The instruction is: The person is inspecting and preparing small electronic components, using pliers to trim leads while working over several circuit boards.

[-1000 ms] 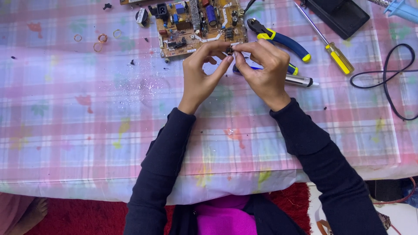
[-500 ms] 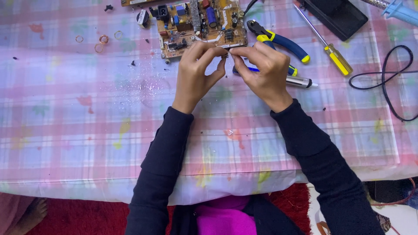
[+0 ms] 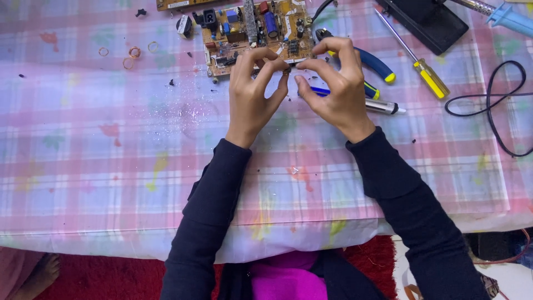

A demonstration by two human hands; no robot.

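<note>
Both hands, left hand (image 3: 252, 91) and right hand (image 3: 333, 89), pinched a tiny component (image 3: 287, 70); a slackened grip risked dropping it onto the circuit board (image 3: 252, 28).

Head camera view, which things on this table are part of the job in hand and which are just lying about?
In hand:
- left hand and right hand, pinching a tiny part
- circuit board just beyond the fingertips

Lying about:
- pliers
- yellow screwdriver
- pen
- black cable
- rubber bands
- black case
</note>
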